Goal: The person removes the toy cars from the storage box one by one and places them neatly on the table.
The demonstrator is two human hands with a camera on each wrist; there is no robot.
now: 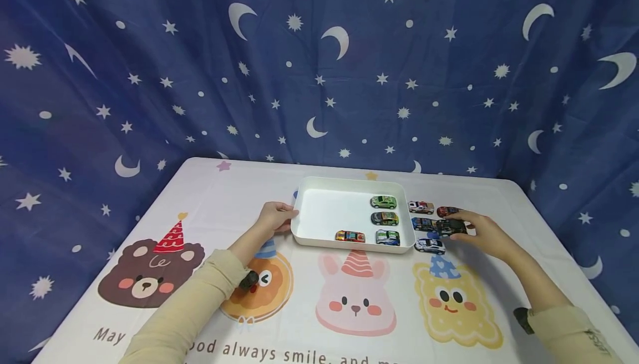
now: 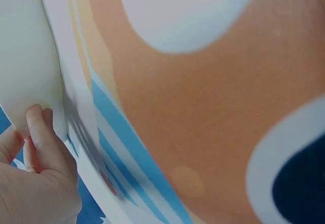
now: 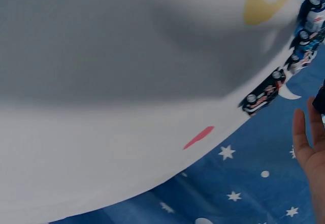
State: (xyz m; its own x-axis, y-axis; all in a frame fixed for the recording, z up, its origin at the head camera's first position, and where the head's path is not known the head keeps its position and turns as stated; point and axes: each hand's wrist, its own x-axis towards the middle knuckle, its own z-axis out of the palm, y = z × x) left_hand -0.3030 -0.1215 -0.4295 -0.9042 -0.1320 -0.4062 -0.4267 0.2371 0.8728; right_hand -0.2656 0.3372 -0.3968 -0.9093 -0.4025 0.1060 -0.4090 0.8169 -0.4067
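Observation:
My left hand [image 1: 275,217] grips the left rim of a white tray [image 1: 324,214], thumb and fingers on its wall in the left wrist view. Inside the tray, a green toy car [image 1: 383,202], a dark green and yellow one [image 1: 385,218] and a white, blue and green one [image 1: 388,237] form a column at the right. A red-orange toy car [image 1: 350,236] sits left of the lowest. Beyond the tray's right side, my right hand [image 1: 481,234] holds a black toy car [image 1: 451,227] between thumb and fingers, and it shows only partly in the right wrist view.
Right of the tray lie a white and red toy car [image 1: 421,207], a dark red one [image 1: 446,211], a blue one [image 1: 423,224] and a white one [image 1: 430,246]. A cartoon-printed cloth [image 1: 299,297] covers the table. Behind hangs a blue curtain [image 1: 359,92] with moons and stars.

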